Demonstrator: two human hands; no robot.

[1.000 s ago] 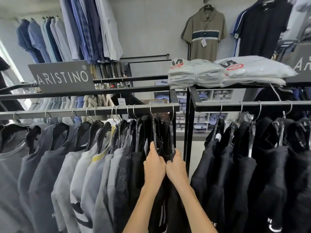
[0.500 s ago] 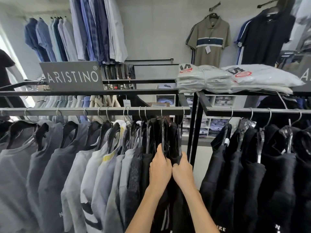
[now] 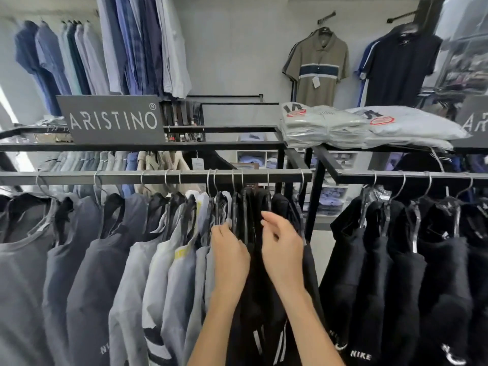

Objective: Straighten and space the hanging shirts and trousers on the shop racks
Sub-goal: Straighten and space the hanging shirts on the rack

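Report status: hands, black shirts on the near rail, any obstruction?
Left hand fingers buried among black shirts, grip hidden. Right hand loosely curled, holding nothing. Shirts bunched tight at rail end. No obstruction seen.

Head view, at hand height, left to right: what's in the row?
grey shirts → left hand → right hand → rack post → black shirts on the right rack

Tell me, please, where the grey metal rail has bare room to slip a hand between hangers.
Widest bare stretches of the grey metal rail lie over the grey T-shirts at left, and between the last two hooks by the black end post. It is crowded above the left hand.
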